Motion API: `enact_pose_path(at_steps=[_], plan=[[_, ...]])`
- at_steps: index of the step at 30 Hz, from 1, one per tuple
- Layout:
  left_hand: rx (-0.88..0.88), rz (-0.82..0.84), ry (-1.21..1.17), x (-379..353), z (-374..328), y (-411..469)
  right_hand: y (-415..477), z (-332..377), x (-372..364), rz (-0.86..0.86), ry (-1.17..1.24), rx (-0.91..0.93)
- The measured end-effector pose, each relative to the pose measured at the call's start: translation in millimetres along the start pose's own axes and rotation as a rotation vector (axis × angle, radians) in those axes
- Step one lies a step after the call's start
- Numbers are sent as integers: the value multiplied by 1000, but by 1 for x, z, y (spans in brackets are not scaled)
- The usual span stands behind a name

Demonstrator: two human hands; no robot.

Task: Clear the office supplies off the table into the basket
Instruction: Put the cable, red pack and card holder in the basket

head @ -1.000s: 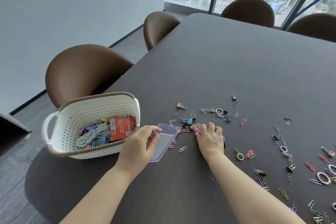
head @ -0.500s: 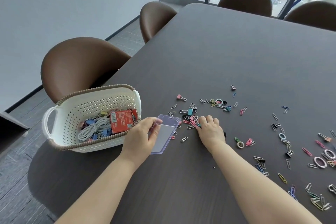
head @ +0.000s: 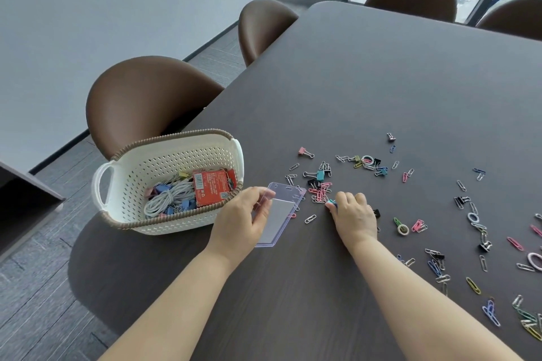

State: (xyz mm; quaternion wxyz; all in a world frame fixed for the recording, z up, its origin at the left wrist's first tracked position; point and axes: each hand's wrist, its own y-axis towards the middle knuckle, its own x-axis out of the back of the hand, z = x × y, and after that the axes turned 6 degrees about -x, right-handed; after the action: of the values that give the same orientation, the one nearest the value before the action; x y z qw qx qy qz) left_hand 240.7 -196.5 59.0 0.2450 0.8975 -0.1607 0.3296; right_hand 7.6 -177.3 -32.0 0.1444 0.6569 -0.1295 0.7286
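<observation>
Two bare hands work at the near edge of the dark table (head: 381, 82). The left hand (head: 240, 220) holds a clear badge holder (head: 283, 211) by its left long side, thumb on top and fingers curled beneath, so the sleeve lies slanted just over the tabletop, its slotted end pointing away from the person. The right hand (head: 353, 214) sits knuckles-up on the table with its fingers curled tight together, and a small teal clip (head: 331, 202) is pinched at their tips. Just beyond those tips lies a tangle of pink paper clips (head: 321, 190), touching the far corner of the badge holder.

To the left of the left hand stands the white perforated basket (head: 176, 155), close to the table's left edge. Inside it are a red packet (head: 212, 186), a coiled white cable (head: 168, 199) and several coloured binder clips (head: 159, 189).

Many loose paper clips and binder clips (head: 369, 163) remain scattered across the table to the right of the hands, running out to the right-hand border of the view. Brown chairs (head: 140, 97) ring the table.
</observation>
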Motion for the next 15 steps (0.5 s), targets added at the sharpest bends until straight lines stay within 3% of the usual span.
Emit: enact_pose_path(at_steps=[4, 12, 15], plan=[[7, -3, 8, -1, 5, -7, 4, 2, -3, 74, -16, -84], [8, 5, 2, 0, 11, -12, 6, 3, 3, 121, -86, -27], [-29, -16, -6, 4, 8, -8, 11, 2, 13, 129, 41, -118]])
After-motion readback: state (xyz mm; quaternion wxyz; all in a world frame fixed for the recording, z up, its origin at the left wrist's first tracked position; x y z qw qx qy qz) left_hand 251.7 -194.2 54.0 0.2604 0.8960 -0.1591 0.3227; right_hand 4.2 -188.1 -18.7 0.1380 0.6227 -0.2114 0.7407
